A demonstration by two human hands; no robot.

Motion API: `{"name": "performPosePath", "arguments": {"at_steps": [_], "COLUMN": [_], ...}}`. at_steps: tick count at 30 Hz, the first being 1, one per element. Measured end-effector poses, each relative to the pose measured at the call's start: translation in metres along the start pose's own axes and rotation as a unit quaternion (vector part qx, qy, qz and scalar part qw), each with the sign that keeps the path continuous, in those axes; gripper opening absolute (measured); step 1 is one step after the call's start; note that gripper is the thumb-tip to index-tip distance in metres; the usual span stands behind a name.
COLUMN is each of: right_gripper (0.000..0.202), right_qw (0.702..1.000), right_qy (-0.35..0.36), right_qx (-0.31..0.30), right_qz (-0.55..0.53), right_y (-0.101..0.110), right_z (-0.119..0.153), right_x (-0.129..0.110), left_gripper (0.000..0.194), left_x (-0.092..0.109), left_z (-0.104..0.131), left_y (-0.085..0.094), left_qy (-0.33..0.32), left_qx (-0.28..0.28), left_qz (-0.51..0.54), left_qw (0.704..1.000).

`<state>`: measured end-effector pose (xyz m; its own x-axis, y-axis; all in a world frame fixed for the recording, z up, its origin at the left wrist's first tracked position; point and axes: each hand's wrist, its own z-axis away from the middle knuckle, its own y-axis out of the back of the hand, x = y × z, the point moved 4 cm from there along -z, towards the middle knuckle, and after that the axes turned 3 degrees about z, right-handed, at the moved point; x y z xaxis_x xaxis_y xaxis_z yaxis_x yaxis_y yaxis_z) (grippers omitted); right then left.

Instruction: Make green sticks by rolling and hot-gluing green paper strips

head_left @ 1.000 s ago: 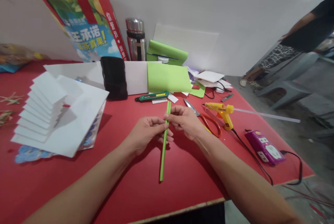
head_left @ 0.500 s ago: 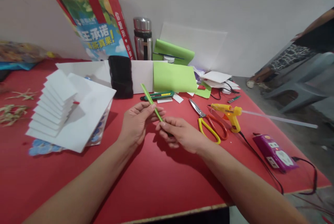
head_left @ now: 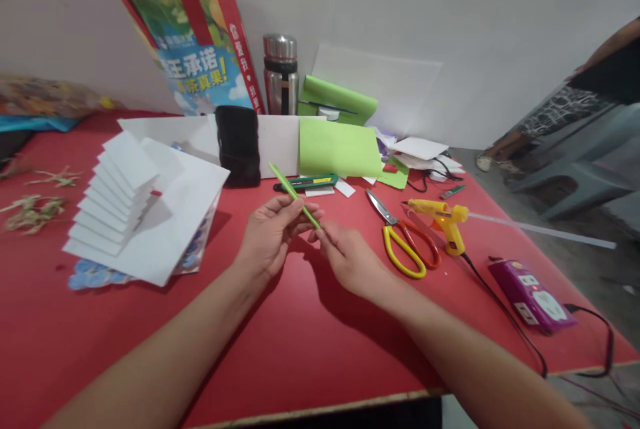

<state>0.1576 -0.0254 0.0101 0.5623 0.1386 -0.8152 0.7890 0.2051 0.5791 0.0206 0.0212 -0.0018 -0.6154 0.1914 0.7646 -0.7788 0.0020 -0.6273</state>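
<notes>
Both hands hold a narrow light-green strip, slanting from upper left to lower right above the red table; it looks like folded or rolled paper. My left hand pinches the strip near its middle between thumb and fingers. At its lower right end, my right hand is closed on it, and the fingers partly hide that end. Just beyond the hands lies a green utility knife beside small white offcuts. Scissors with one yellow and one red handle lie right of my right hand.
A yellow glue gun with a clear stick and a purple power socket lie to the right. Stacked white cards lie left. Behind stand a black object, green sheet, steel flask and bag. A person stands far right.
My right hand has turned and closed more around the strip's lower end, its fingers curling under. The strip tilts slightly flatter. The whole view has shifted a little.
</notes>
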Motion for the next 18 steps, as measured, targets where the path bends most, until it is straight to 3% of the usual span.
{"name": "performPosePath", "arguments": {"at_steps": [2,5,8,10,12,18], "right_gripper": [0.027,0.031,0.026,0.024,0.026,0.028], "right_qw": [0.985,0.903,0.813,0.789,0.814,0.944], "right_qy": [-0.019,-0.079,-0.113,-0.120,-0.121,-0.107], "right_qx": [-0.040,-0.153,-0.255,-0.279,-0.246,-0.097], "right_qz": [-0.165,-0.393,-0.511,-0.533,-0.512,-0.295], "right_y": [0.002,0.001,0.003,0.003,0.003,0.003], "right_z": [0.000,0.004,0.008,0.007,0.003,-0.006], "right_x": [0.002,0.000,-0.005,-0.004,0.001,0.014], "left_gripper": [0.031,0.032,0.033,0.033,0.032,0.023], "left_x": [0.002,0.006,0.009,0.009,0.007,-0.003], "left_z": [-0.002,-0.001,0.002,0.002,0.001,-0.003], "left_y": [0.000,0.000,-0.003,-0.004,-0.004,0.003], "left_qy": [0.014,0.024,0.033,0.029,0.018,0.016], "left_qx": [-0.036,-0.066,-0.085,-0.089,-0.079,-0.010], "left_qz": [0.018,0.047,0.066,0.066,0.053,0.004], "left_qw": [0.999,0.996,0.994,0.993,0.995,1.000]}}
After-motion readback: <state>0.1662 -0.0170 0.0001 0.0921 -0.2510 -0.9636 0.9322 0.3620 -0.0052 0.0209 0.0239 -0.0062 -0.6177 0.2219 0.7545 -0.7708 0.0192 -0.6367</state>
